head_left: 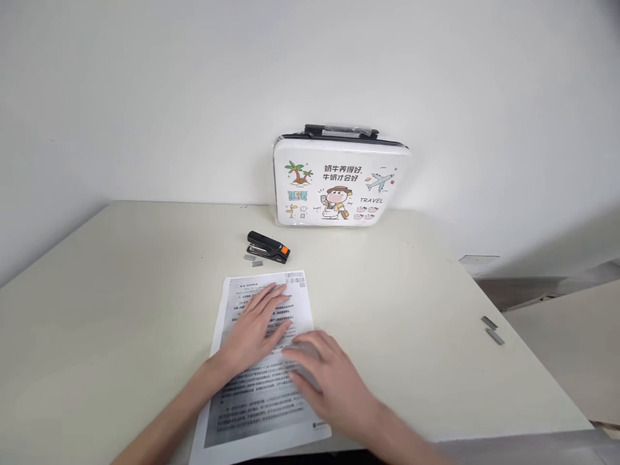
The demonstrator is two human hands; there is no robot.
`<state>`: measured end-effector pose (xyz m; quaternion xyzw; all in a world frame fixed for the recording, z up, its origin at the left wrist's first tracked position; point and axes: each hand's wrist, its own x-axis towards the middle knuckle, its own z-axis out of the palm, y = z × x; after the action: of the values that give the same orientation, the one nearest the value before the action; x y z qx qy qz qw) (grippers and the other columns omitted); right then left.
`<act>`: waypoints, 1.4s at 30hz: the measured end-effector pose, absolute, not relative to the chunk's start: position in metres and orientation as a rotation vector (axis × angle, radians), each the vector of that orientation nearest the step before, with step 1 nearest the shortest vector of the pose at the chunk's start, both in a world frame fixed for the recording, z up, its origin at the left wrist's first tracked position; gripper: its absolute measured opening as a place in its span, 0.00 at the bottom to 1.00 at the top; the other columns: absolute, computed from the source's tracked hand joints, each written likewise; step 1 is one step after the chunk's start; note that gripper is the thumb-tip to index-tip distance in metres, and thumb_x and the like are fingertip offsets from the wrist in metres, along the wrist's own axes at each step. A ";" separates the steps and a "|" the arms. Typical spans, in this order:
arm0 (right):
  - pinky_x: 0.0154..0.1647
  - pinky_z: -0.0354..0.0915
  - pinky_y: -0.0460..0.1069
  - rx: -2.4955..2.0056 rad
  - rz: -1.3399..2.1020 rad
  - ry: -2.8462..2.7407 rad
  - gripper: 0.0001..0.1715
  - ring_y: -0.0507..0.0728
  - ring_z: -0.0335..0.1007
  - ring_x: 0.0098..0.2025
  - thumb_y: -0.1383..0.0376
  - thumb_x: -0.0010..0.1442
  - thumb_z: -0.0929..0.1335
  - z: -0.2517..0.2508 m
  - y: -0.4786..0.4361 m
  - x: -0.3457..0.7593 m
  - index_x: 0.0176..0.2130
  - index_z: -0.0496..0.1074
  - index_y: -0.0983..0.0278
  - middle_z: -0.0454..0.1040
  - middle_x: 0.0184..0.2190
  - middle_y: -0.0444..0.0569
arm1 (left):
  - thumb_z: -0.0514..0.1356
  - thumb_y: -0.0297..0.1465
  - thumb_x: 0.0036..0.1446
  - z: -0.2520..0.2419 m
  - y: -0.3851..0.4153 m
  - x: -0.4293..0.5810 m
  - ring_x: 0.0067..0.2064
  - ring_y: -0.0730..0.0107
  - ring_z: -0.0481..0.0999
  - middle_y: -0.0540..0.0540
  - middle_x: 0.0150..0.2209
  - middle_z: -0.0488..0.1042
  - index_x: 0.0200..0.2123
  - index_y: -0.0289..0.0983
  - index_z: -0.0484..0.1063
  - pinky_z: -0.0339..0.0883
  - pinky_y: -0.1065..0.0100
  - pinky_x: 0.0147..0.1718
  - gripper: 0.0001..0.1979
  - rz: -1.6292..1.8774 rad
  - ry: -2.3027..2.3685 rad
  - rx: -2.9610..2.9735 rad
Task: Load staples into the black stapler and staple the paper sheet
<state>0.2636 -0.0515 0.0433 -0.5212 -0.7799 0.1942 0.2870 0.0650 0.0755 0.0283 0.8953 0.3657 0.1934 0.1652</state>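
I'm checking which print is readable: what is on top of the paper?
The left hand rests on the upper part of the paper, its forearm crossing the left side; the right hand is over the right edge, contact unclear. Anything beneath is hidden.

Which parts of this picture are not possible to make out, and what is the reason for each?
- Head view: some print on the paper, hidden under the left hand.
- Head view: the paper's lower left corner, cut off by the bottom edge.
- Head view: whether the right hand touches the paper; its fingers are blurred.
- Head view: the case's back, hidden behind its front.
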 end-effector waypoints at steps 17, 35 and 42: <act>0.59 0.67 0.60 -1.548 0.351 -1.661 0.23 0.66 0.70 0.55 0.51 0.67 0.70 -0.002 0.173 0.256 0.55 0.74 0.61 0.77 0.53 0.55 | 0.55 0.41 0.73 0.035 0.095 0.015 0.74 0.54 0.59 0.45 0.71 0.66 0.66 0.43 0.66 0.43 0.42 0.75 0.22 0.480 1.061 2.710; 0.53 0.71 0.59 -1.541 0.649 -1.756 0.18 0.64 0.72 0.53 0.47 0.68 0.69 0.012 0.002 0.404 0.50 0.74 0.55 0.78 0.49 0.51 | 0.55 0.42 0.72 0.033 0.099 0.006 0.74 0.56 0.57 0.47 0.72 0.63 0.67 0.44 0.66 0.45 0.46 0.75 0.23 0.458 1.078 2.731; 0.53 0.73 0.61 -1.474 0.686 -1.787 0.17 0.65 0.75 0.51 0.48 0.68 0.69 0.019 -0.007 0.410 0.49 0.76 0.54 0.79 0.48 0.52 | 0.54 0.41 0.73 0.045 0.107 0.001 0.75 0.58 0.57 0.49 0.73 0.61 0.68 0.47 0.65 0.45 0.46 0.75 0.23 0.382 0.973 2.736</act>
<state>0.4100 -0.0068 0.0193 -0.5705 -0.6916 0.2654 0.3548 0.0015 0.1073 0.0446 0.9288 0.3305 0.1296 0.1062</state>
